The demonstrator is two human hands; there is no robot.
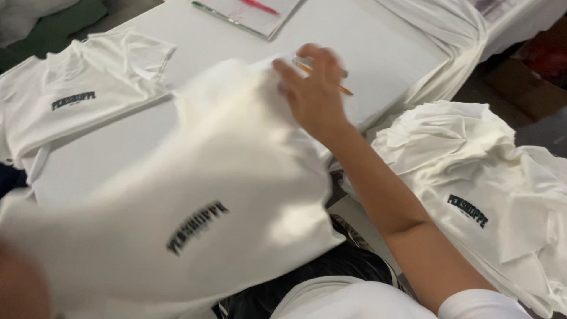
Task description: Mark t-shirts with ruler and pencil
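A white T-shirt (195,177) with a dark printed chest mark is stretched over the white table (378,53), blurred by motion. My right hand (313,94) grips its far edge near the table's middle, and an orange pencil (345,90) sticks out from between the fingers. My left hand (18,289) is a blurred shape at the bottom left corner, holding the shirt's near end.
Another white printed T-shirt (71,100) lies flat at the left. A rumpled pile of white shirts (472,177) sits at the right. An open notebook (248,13) with a pink pen lies at the far edge. White cloth (449,29) drapes over the table's right end.
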